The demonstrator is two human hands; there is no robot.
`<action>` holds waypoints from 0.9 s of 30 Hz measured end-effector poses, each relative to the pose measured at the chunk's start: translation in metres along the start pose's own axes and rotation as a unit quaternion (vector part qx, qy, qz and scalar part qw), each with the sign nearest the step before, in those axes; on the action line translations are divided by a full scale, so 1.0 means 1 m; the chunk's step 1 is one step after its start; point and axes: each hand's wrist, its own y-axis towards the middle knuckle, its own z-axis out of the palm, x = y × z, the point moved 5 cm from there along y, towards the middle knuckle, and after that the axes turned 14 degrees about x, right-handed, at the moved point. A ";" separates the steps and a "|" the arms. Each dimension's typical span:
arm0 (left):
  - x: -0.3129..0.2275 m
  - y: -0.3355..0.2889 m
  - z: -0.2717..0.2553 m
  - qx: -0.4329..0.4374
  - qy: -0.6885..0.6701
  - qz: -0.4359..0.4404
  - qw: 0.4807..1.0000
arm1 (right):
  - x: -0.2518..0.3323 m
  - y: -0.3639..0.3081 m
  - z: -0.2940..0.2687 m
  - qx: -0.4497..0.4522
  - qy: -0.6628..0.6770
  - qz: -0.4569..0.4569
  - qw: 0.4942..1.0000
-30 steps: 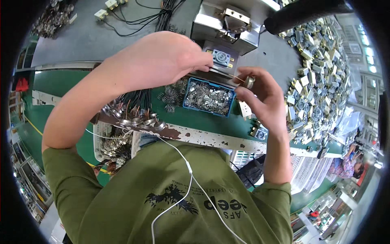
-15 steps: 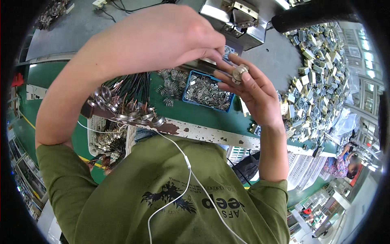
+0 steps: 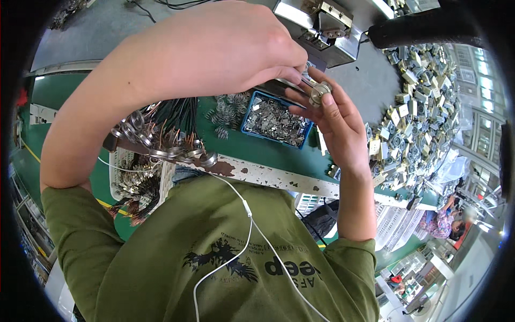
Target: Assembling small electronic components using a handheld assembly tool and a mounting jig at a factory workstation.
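Observation:
Between the thumb and fingers of my right hand (image 3: 346,129) sits a small round silver metal part (image 3: 320,93), held up above the bench. My left hand (image 3: 263,51) reaches across from the left, its fingers pinched on a thin metal rod-like piece (image 3: 306,81) that meets the round part; its far end is hidden by the hand. Below the hands stands a blue tray (image 3: 243,124) full of small flat metal pieces. Beside it lie loose coil springs (image 3: 228,110). Under my left forearm are black wires (image 3: 182,115) with round metal cups (image 3: 142,129) at their ends.
A steel machine (image 3: 327,37) stands at the back, with a black tube (image 3: 424,27) to its right. A large heap of square metal-and-plastic parts (image 3: 413,118) covers the right side. The worn bench edge (image 3: 268,173) runs before me. Another person (image 3: 442,224) is far right.
My left hand has moved slightly right and down toward the round part, which now tilts a little differently in my right fingers. The whole view has shifted slightly.

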 end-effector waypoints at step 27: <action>0.005 -0.012 0.024 -0.061 0.067 0.025 0.996 | 0.054 -0.007 0.007 -0.050 -0.220 -0.025 0.974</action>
